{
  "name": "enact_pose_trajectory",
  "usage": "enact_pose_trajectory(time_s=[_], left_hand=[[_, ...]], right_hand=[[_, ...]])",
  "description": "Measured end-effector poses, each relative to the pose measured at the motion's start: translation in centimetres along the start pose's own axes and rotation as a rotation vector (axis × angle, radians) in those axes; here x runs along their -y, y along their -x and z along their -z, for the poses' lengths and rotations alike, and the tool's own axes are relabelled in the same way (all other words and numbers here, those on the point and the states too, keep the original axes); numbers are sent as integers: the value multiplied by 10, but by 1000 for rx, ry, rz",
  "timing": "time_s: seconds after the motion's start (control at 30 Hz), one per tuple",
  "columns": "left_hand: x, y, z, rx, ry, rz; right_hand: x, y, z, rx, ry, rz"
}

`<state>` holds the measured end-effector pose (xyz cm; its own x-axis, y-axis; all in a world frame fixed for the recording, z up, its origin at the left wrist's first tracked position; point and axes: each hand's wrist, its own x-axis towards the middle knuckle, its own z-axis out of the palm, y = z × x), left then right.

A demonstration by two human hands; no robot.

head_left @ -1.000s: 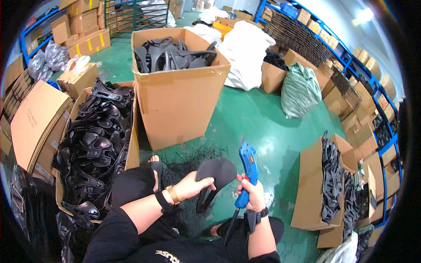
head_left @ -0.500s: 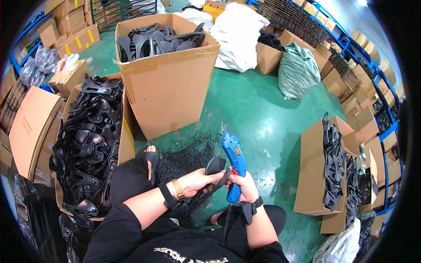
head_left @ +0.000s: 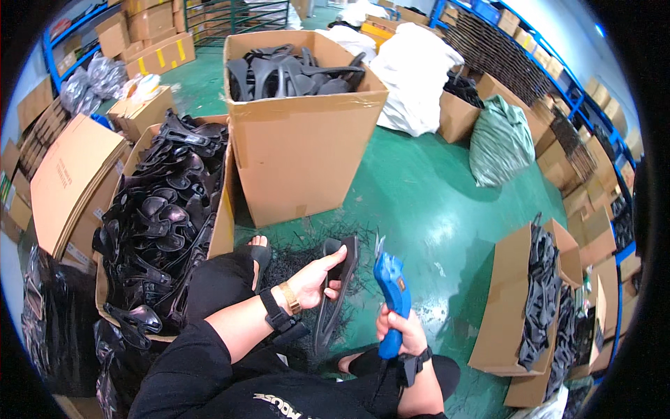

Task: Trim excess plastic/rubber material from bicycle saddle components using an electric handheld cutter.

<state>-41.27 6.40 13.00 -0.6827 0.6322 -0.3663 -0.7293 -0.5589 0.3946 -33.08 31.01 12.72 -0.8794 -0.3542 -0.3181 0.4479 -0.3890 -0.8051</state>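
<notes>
A black sandal sole [head_left: 333, 293] is held edge-on in the left hand [head_left: 312, 281], over the lap and just above the green floor [head_left: 433, 209]. The fingers of that hand are wrapped around the upper part of the sole, with the thumb laid across its face, so that the lower end hangs down between the knees. A blue handheld trimming tool [head_left: 391, 297] is gripped by the right hand [head_left: 401, 334], whose fingers are closed firmly about the handle; its metal tip points upward and stands just beside the top edge of the sole (whether the two touch cannot be told). A dark strap is worn on each wrist, and a gold bracelet on the left one.

Black trimmings [head_left: 307, 244] are scattered on the floor under the hands. To the person's left, an open carton [head_left: 222, 230] is heaped with black sandal parts. Directly ahead stands a tall cardboard box [head_left: 303, 146], also filled with dark pieces. On the right, further cartons [head_left: 506, 307] are packed with upright black soles. Farther back, a white sack [head_left: 412, 77] and a green sack [head_left: 499, 143] are seen.
</notes>
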Motion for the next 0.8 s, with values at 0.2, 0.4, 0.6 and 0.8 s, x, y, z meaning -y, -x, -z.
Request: enact_pose_trajectory(time_s=[0.2, 0.4, 0.6, 0.8], left_hand=[[-9, 5, 11, 14, -55, -36], [-8, 14, 2, -7, -224, -3], [-2, 13, -4, 37, -485, -28], [15, 2, 6, -123, -1264, -618]], right_hand=[[-1, 8, -31, 20, 21, -206], [3, 7, -40, 34, 17, -276], [1, -2, -23, 10, -145, -73], [30, -8, -46, -279, 100, 141]])
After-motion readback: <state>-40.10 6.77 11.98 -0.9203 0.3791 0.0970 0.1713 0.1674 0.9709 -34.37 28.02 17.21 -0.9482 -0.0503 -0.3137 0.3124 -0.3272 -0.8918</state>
